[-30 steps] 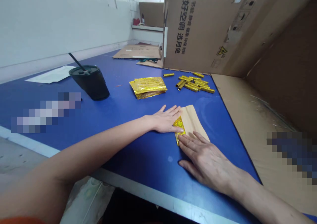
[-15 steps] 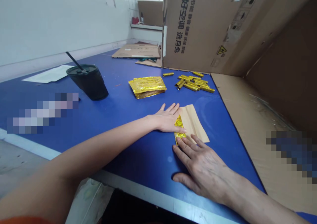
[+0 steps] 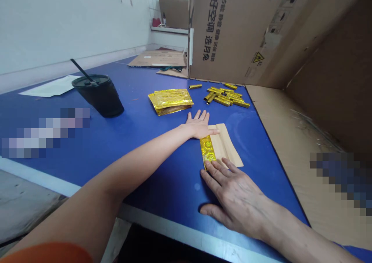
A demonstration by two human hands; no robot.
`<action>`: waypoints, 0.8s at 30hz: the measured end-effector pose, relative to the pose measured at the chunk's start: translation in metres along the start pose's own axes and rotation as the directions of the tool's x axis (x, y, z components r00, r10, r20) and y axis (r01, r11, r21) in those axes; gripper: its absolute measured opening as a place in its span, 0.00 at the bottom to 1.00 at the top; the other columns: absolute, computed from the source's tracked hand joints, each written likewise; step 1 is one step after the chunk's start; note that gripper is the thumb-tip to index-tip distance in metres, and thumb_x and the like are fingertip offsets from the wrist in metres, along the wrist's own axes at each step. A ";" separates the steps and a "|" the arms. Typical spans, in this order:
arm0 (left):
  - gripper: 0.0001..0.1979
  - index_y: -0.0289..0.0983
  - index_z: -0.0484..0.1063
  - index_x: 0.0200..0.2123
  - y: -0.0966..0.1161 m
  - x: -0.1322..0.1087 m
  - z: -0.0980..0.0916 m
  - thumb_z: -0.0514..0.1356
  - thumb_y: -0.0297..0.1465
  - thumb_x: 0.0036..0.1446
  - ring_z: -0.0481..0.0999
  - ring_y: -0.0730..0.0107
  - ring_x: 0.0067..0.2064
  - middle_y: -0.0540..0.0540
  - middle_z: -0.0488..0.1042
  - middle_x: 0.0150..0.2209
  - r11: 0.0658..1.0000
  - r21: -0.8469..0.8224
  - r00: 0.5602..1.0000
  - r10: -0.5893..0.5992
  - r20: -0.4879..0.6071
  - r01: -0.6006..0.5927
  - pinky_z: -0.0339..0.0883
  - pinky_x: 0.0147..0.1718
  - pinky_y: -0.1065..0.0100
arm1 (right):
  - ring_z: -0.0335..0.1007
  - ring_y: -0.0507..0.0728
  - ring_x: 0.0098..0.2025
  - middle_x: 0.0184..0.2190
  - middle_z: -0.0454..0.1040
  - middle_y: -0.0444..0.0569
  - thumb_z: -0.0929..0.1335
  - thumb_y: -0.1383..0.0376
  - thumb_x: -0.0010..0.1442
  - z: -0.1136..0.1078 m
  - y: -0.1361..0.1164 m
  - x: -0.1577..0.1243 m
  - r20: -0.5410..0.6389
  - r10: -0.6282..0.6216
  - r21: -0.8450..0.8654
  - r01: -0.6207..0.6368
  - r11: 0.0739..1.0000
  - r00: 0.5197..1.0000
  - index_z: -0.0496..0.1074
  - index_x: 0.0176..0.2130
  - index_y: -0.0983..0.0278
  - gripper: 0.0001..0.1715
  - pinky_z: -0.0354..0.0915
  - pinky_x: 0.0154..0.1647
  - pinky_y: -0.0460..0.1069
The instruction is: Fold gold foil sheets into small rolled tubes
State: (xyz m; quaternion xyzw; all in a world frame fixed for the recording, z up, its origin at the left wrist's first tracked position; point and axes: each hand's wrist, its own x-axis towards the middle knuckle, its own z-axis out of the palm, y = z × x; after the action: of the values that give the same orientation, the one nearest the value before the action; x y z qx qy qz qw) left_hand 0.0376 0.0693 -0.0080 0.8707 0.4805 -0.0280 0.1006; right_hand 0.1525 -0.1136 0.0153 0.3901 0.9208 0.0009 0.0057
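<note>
A tan paper sheet (image 3: 225, 146) lies on the blue table (image 3: 151, 154), its left edge folded over to show a gold foil strip (image 3: 207, 151). My left hand (image 3: 199, 125) lies flat with fingers spread, its thumb pressing the far end of the sheet. My right hand (image 3: 232, 195) lies flat too, fingertips pressing the near end of the gold strip. Neither hand holds anything. Beyond the sheet are a stack of gold foil sheets (image 3: 171, 100) and a pile of rolled gold tubes (image 3: 225, 97).
A black lidded cup with a straw (image 3: 99, 94) stands at the left. A white paper (image 3: 48, 86) lies behind it. A large cardboard box (image 3: 241, 30) stands at the back, and cardboard (image 3: 296, 146) covers the table's right side. Flat cardboard (image 3: 158, 58) lies farther back.
My left hand slid away along the fold towards the far end, uncovering a longer gold strip. My right hand drew slightly nearer and stayed pressed on the near end.
</note>
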 end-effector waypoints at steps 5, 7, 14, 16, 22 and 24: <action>0.46 0.25 0.45 0.59 0.012 -0.006 0.002 0.40 0.57 0.51 0.41 0.43 0.61 0.30 0.45 0.61 0.993 0.106 0.955 -0.013 -0.296 0.046 0.38 0.54 0.45 | 0.55 0.71 0.56 0.54 0.59 0.70 0.56 0.45 0.56 0.001 0.000 0.000 0.004 0.007 0.009 -0.007 1.000 1.000 0.62 0.54 0.75 0.42 0.52 0.55 0.63; 0.37 0.25 0.56 0.54 0.019 -0.015 0.003 0.45 0.52 0.54 0.53 0.45 0.57 0.29 0.57 0.54 0.982 0.184 0.890 0.053 -0.453 0.035 0.46 0.52 0.50 | 0.55 0.71 0.56 0.54 0.59 0.70 0.56 0.45 0.56 0.002 0.000 -0.001 0.001 0.009 0.015 -0.009 1.000 1.000 0.62 0.54 0.75 0.42 0.52 0.55 0.63; 0.12 0.32 0.68 0.39 0.027 -0.051 0.012 0.51 0.34 0.59 0.67 0.59 0.43 0.40 0.69 0.39 0.951 0.273 0.909 0.236 -0.342 -0.144 0.59 0.40 0.63 | 0.55 0.70 0.56 0.54 0.59 0.69 0.58 0.46 0.55 0.002 0.000 0.000 -0.010 0.029 0.053 -0.028 0.998 1.000 0.62 0.54 0.75 0.41 0.51 0.56 0.62; 0.13 0.32 0.69 0.38 0.025 -0.059 0.017 0.49 0.33 0.59 0.67 0.59 0.44 0.40 0.70 0.40 0.949 0.269 0.918 0.250 -0.309 -0.168 0.60 0.41 0.64 | 0.55 0.70 0.56 0.55 0.59 0.70 0.58 0.46 0.56 0.003 0.000 0.000 -0.014 0.025 0.054 -0.024 0.998 1.000 0.62 0.54 0.76 0.41 0.51 0.56 0.62; 0.27 0.27 0.58 0.54 0.021 -0.069 0.023 0.46 0.41 0.59 0.56 0.59 0.58 0.35 0.57 0.57 0.961 0.193 0.948 0.237 -0.214 -0.197 0.51 0.54 0.62 | 0.52 0.71 0.57 0.55 0.58 0.70 0.58 0.46 0.55 0.003 0.001 -0.001 -0.009 0.007 0.076 -0.007 0.997 1.000 0.61 0.55 0.75 0.42 0.51 0.56 0.62; 0.29 0.28 0.50 0.58 0.018 -0.069 0.020 0.44 0.41 0.60 0.47 0.60 0.62 0.36 0.48 0.61 0.955 0.128 0.953 0.283 -0.107 -0.269 0.43 0.57 0.58 | 0.51 0.70 0.58 0.56 0.57 0.69 0.58 0.45 0.55 0.003 0.001 -0.001 -0.010 -0.009 0.125 0.011 0.992 1.000 0.61 0.55 0.74 0.41 0.50 0.56 0.63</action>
State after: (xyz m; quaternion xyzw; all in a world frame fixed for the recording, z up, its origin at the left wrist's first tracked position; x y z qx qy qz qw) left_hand 0.0164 -0.0016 -0.0147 0.9337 0.3569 0.0139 0.0245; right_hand 0.1545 -0.1138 0.0127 0.3851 0.9210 -0.0549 -0.0230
